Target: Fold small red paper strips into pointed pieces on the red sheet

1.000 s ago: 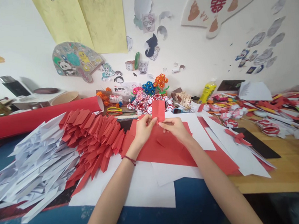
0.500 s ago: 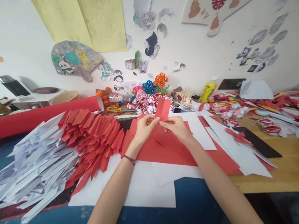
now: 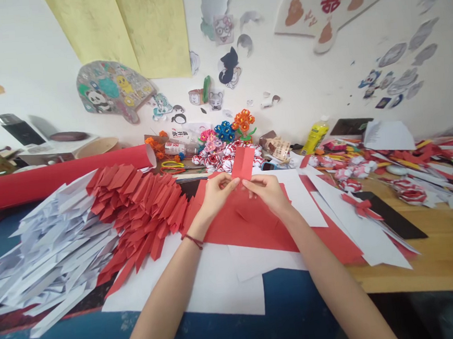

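My left hand (image 3: 216, 194) and my right hand (image 3: 266, 192) both pinch the lower end of a small red paper strip (image 3: 244, 163), held upright above the table with a lengthwise crease down its middle. Below the hands lies a large red paper sheet (image 3: 246, 225) on top of white sheets (image 3: 219, 279). A red string bracelet sits on my left wrist.
A fanned pile of folded red strips (image 3: 143, 207) and white strips (image 3: 49, 256) fills the left. A red paper roll (image 3: 54, 178) lies behind it. Paper flowers (image 3: 224, 138), scissors (image 3: 173, 167), a yellow bottle (image 3: 314, 137) and scraps crowd the back and right of the wooden table (image 3: 445, 257).
The red strip has been creased lengthwise and tilted slightly right between my fingers; my hands stay in nearly the same place.
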`<state>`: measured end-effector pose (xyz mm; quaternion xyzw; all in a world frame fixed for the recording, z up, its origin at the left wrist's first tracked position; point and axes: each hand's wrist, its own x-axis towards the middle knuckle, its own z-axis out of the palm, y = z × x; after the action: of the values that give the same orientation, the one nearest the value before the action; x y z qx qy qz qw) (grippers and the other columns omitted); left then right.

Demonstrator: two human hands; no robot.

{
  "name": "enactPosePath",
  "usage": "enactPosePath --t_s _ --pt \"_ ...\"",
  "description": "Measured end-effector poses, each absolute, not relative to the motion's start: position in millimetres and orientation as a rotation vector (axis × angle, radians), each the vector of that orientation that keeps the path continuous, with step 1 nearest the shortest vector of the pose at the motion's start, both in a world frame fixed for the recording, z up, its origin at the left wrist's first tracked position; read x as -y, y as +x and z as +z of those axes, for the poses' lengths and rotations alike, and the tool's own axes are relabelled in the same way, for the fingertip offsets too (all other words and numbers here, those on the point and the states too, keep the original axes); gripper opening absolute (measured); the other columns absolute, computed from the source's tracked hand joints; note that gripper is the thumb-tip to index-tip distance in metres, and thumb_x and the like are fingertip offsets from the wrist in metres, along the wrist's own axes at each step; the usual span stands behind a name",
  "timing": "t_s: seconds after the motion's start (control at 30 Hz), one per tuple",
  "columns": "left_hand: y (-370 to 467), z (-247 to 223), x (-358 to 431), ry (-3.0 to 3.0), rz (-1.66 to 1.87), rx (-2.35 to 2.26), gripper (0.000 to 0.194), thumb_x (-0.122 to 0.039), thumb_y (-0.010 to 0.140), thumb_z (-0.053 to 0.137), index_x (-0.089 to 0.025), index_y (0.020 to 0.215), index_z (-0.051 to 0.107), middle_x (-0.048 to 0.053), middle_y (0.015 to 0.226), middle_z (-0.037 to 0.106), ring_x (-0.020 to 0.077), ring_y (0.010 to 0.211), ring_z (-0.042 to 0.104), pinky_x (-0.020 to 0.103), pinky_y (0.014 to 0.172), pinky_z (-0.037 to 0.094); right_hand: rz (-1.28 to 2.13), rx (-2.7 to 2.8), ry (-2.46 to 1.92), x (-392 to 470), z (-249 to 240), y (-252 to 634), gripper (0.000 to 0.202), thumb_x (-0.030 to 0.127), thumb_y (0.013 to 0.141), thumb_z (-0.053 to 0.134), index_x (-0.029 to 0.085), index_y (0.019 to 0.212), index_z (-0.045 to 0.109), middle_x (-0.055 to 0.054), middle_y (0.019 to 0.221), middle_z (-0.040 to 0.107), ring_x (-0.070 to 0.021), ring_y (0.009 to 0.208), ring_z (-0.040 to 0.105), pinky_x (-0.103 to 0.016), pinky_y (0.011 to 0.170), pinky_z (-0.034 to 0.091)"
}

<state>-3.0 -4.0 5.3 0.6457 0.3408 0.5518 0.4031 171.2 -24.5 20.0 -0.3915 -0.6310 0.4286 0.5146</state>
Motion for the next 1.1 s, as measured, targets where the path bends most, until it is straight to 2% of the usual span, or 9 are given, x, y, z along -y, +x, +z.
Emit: enactPosePath --t_s 0.57,0.83,1.1 --pt "-1.2 4.2 8.8 1.73 1.401 -0.965 0.036 -0.05 0.086 0.061 -0.016 0.072 0.056 0.001 0.067 0.062 0.0108 0.064 0.055 0.022 0.061 0.039 1.052 1.513 -0.914 26.0 21.3 170.9 0.028 0.044 0.078 0.073 0.016 0.08 0.075 -0.001 0.057 0.061 -0.0139 0.054 0.053 -0.027 0.054 0.041" --pt "1.2 6.9 12.5 1.804 1.41 -0.992 0.036 -0.048 0.087 0.06 -0.017 0.07 0.054 -0.002 0.063 0.056 0.0095 0.059 0.048 0.023 0.058 0.036 1.104 1.471 -0.892 23.7 19.8 170.2 0.028 0.041 0.077 0.073 0.016 0.089 0.074 -0.002 0.069 0.065 -0.0123 0.053 0.051 -0.027 0.052 0.041" --pt "1.4 9.2 15.6 1.849 1.378 -1.018 0.034 -0.046 0.086 0.062 -0.017 0.069 0.054 -0.003 0.061 0.055 0.0093 0.057 0.046 0.022 0.057 0.034 1.108 1.467 -0.918 23.7 20.3 170.5 0.029 0.041 0.075 0.075 0.014 0.084 0.073 -0.001 0.06 0.061 -0.0127 0.054 0.052 -0.027 0.053 0.042"
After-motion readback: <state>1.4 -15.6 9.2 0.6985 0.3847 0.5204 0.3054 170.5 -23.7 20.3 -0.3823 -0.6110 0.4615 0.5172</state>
